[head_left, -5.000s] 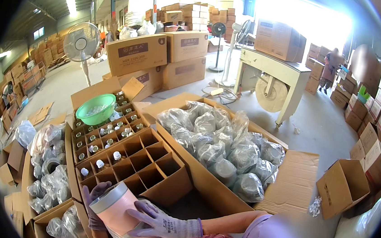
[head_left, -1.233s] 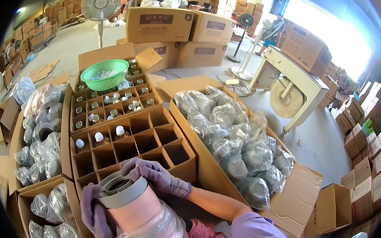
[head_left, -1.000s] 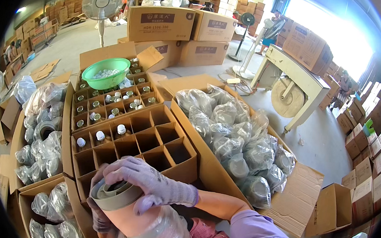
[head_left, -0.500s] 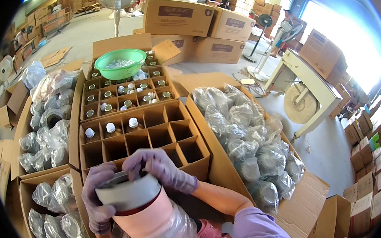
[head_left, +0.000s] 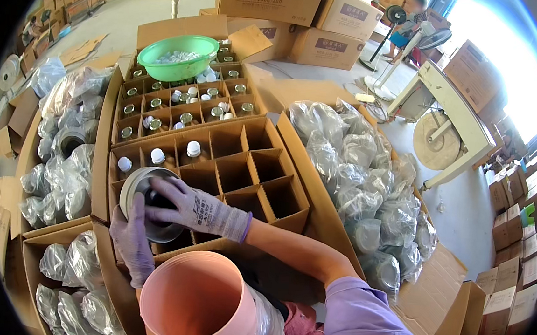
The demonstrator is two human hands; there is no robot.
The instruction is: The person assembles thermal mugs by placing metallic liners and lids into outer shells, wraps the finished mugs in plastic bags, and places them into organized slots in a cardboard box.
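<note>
A grey round collar-like part (head_left: 131, 187) with a dark opening is tilted over the near compartments of a divided carton (head_left: 276, 222). My left hand (head_left: 130, 245), in a purple-grey glove, grips its near left side. My right hand (head_left: 197, 211), gloved alike, has its fingers hooked over the rim and into the opening. Between my forearms, close to my body, stands a pink cylindrical tub (head_left: 199, 299), open at the top and wrapped low down in clear plastic. Beyond my hands, a few white-capped bottles (head_left: 158, 156) stand in the carton's cells.
A green basin (head_left: 176, 67) of small pale pieces rests on a farther carton of bottles. Plastic-wrapped pieces fill an open carton (head_left: 357, 175) on the right and others (head_left: 66, 175) on the left. A wheeled bench (head_left: 441, 128), fans and a person (head_left: 408, 26) stand farther off.
The grey part has come off the top of the pink tub and moved forward over the divided carton with both hands. The tub's open mouth now shows.
</note>
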